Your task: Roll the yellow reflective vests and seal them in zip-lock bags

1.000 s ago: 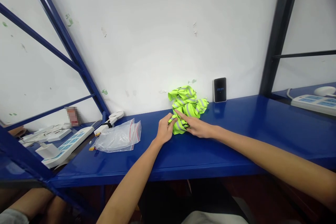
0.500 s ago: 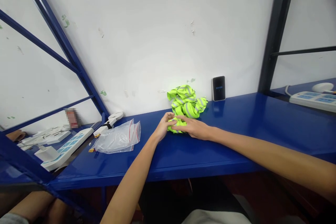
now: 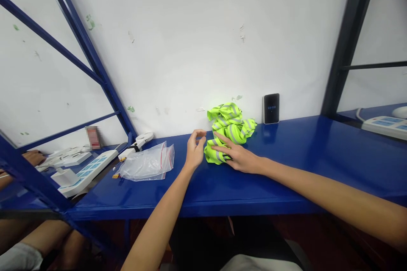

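Midway along the blue bench [image 3: 286, 169], near the wall [image 3: 190, 51], we have the yellow-green striped cloth [image 3: 237, 132] in a loose, crumpled heap. Let us take that heap as the centre of a clock face, twelve towards the wall.

Just beside it, between eight and nine o'clock, our left hand [image 3: 195, 149] has its fingers loosely curved, thumb apart, grasping nothing; whether its tips brush the cloth we cannot tell. At five o'clock our right hand [image 3: 237, 155] lies over the nearest lobe, fingers spread on it; whether they pinch the fabric we cannot tell.

We judge the handling to be only part-way: the cloth is gathered into rough lobes, but none of it lies flat or squared, so any smoothing or ordering is not yet done.

The clear plastic bags [image 3: 144, 163], between eight and nine o'clock and well apart from the cloth, lie untouched; the black-faced device [image 3: 271, 109] stands at two.
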The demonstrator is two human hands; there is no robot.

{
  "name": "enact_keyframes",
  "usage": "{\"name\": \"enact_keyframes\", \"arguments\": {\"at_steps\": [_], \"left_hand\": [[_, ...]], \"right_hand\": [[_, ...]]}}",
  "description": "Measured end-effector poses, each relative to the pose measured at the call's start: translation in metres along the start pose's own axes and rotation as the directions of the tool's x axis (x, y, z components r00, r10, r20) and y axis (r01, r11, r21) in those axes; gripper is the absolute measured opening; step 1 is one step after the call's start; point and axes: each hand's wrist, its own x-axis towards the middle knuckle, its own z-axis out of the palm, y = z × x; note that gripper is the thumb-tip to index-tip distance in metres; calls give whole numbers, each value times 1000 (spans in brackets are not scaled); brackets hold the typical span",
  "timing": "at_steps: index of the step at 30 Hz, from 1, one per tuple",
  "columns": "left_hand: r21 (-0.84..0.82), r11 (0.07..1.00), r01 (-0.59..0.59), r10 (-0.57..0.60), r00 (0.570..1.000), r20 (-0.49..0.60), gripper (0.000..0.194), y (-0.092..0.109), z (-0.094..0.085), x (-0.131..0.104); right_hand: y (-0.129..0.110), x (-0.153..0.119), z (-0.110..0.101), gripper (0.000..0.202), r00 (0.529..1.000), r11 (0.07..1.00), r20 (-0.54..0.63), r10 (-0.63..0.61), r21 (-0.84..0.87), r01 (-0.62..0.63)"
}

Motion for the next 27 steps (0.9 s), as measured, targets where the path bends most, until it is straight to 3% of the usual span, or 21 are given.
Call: {"name": "enact_keyframes", "arguments": {"at_steps": [3,8,11,13,16,17,20,23,27], "left_hand": [[99,990,-103,100,994,33,15,7,-2,-7],[267,950,-165,198,975,-102,15,17,-20,-4],[469,860,-201,208,977,38,18,28,-53,1],[633,749,-198,111,978,175,26,34,-83,2],[790,597,-141,-94,965,243,45,35,-131,-4],[805,576,-143,-153,948,278,53,34,-147,-7],[824,537,-179,-345,845,408,94,29,-186,-16],[852,488,-190,-444,786,430,114,22,-207,-16],[857,470,-213,-516,721,463,114,12,-209,-8]], "right_hand": [[-1,2,-3,80,1000,999,-13,13,47,-13],[6,2,-1,77,997,993,-21,77,96,-74],[7,1,-1,72,993,985,-22,120,127,-116],[6,1,-2,73,992,982,-12,123,147,-120],[3,2,-1,77,992,982,20,126,142,-127],[2,2,0,77,991,983,38,126,129,-130],[-2,4,1,72,987,991,108,116,50,-122],[-7,5,-3,69,981,998,182,65,-27,-61],[-14,3,-13,75,960,999,280,7,-46,6]]}}
